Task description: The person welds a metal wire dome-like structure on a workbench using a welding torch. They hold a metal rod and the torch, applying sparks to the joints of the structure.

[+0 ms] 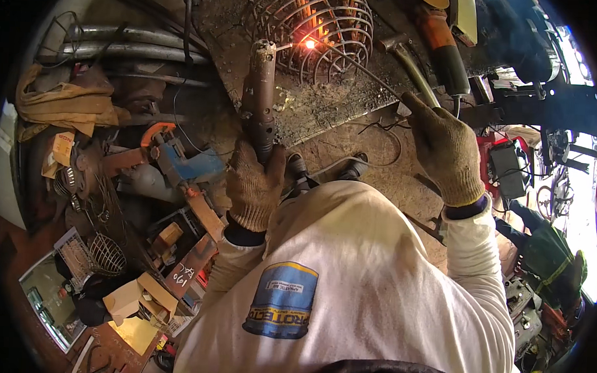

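Observation:
In a knitted work glove, my left hand [256, 185] is closed around the handle of a welding electrode holder [260, 93], which points away from me. A short electrode [285, 46] sticks out of its head toward a bright glowing spot on a domed wire basket [347, 30] of curved metal rods. My right hand [444, 149], gloved too, grips the near end of a thin metal rod [365, 70]. That rod slants up and left to the glow; whether it touches the basket I cannot tell. Parts of the basket glow orange.
The basket stands on a dirty metal worktable [252, 14]. A hammer [411, 69] and an orange angle grinder [444, 50] lie to its right. At left are a blue vise-like tool [187, 166], metal pipes [133, 36] and a cardboard box [140, 299]. A cable [371, 164] crosses the floor near my feet.

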`<state>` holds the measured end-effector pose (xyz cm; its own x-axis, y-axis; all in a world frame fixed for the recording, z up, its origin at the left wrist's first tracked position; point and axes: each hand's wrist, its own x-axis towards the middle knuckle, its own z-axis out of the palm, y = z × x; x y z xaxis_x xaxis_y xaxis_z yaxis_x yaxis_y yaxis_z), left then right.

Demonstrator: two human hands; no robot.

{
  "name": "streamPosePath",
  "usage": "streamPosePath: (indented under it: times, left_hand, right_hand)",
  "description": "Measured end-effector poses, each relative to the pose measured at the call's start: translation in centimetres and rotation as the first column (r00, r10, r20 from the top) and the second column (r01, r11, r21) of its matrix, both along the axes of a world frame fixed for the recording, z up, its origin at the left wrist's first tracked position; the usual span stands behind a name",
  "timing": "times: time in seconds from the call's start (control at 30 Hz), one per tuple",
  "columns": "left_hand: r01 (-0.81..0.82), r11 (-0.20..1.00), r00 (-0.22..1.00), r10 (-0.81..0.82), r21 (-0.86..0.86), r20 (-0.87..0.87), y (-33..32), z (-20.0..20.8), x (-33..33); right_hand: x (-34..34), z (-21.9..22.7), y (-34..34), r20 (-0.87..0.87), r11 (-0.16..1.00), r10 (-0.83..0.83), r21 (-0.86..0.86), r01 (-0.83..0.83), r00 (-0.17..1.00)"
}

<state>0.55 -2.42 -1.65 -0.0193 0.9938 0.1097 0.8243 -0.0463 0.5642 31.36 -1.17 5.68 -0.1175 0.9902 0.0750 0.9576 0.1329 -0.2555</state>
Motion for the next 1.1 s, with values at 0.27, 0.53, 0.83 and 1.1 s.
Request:
streamPosePath:
  times: [0.27,0.53,0.83,1.1]
  left_hand:
    - [0.024,0.987,0.997,-0.035,0.158,0.064,-0.1,-0.7,-0.4]
    - [0.003,0.993,0.998,0.004,0.12,-0.056,-0.6,-1.2,-1.6]
    - [-0.051,0.983,0.993,0.031,0.175,0.117,-1.4,-0.5,-1.0]
    - [-0.035,0.998,0.95,0.02,0.043,0.311,-1.2,1.1,-0.4]
  right_hand:
    - [-0.1,0.4,-0.1,-0.027,1.0,0.003,-0.003,-0.003,1.0]
    - [-0.6,2.1,-0.1,0.032,1.0,0.012,-0.023,-0.011,0.999]
    - [4.6,4.1,-3.6,-0.285,0.974,-0.227,-0.051,0.222,0.931]
    - [5.5,-4.1,6.2,-0.052,0.917,-0.38,-0.151,0.368,0.924]
